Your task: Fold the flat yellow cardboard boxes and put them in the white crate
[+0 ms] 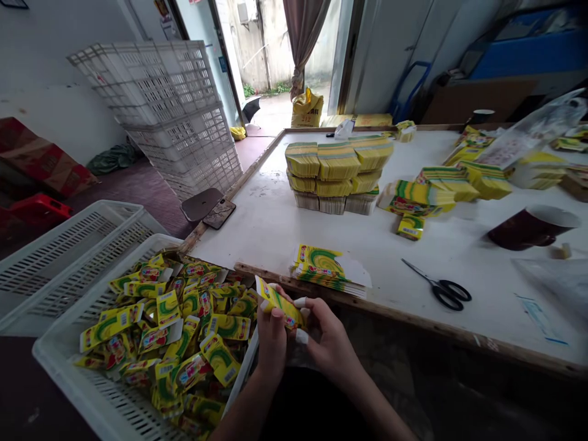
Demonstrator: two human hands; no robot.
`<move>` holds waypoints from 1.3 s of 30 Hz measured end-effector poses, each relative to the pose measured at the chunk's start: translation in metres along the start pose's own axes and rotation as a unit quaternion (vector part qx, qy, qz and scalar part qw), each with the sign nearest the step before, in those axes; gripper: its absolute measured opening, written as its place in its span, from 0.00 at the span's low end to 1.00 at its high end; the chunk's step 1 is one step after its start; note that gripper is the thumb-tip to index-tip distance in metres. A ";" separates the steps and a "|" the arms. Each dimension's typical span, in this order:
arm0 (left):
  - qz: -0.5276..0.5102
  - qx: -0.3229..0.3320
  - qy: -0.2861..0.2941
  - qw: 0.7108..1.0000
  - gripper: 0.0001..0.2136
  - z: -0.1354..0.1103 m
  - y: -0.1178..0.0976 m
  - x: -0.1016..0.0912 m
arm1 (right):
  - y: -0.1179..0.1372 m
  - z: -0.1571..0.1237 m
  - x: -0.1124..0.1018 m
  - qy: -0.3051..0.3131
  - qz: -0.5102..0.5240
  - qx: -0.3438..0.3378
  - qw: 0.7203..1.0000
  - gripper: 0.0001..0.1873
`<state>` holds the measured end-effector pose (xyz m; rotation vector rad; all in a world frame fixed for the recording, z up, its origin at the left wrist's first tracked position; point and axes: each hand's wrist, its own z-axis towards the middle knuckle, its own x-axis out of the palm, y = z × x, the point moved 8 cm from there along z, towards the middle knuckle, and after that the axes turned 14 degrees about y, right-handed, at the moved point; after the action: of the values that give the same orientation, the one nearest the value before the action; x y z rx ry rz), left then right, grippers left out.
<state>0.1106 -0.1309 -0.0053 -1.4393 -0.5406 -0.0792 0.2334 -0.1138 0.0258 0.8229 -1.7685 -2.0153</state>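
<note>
In front of my lap, a small yellow and green printed carton (278, 301) is held between both hands. My left hand (272, 334) wraps round its left side, the thumb pressed on its face. The fingers of my right hand (324, 324) pinch its near end, and white covers sit on the fingertips. Just beyond lies a stack of flat cartons (321, 266) at the table's front edge. To the left, a white plastic crate (59, 349) is filled with many folded cartons (184, 331), lying in a jumble.
Bundled flat cartons (339, 165) stand piled on the white table (261, 226). Black-handled scissors (443, 291), a dark mug (528, 226) and more carton bundles (422, 193) lie to the right. A phone (219, 213) rests at the left edge; stacked crates (179, 104) rise behind.
</note>
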 end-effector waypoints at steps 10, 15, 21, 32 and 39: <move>-0.036 -0.053 -0.001 0.998 0.15 0.002 0.006 -0.006 | -0.005 0.005 -0.024 -0.050 0.017 -0.007 0.999 0.06; 0.043 -0.059 0.053 0.996 0.18 0.010 -0.024 -0.024 | 0.010 -0.003 -0.037 -0.053 -0.086 -0.059 0.993 0.11; 0.302 -0.087 0.301 0.900 0.43 0.003 -0.054 -0.003 | 0.038 -0.007 -0.008 0.057 -0.313 -0.129 0.939 0.13; 0.435 -0.016 0.207 0.876 0.32 -0.018 -0.028 0.011 | -0.026 -0.007 -0.006 -0.056 0.234 0.086 0.967 0.34; 0.428 0.021 0.205 0.880 0.31 -0.020 -0.024 0.018 | -0.022 -0.004 0.017 -0.052 0.459 0.092 0.882 0.34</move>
<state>0.1235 -0.1489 0.0236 -1.4529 0.4649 0.3277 0.2254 -0.1233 0.0008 -0.1297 -1.8972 -1.2722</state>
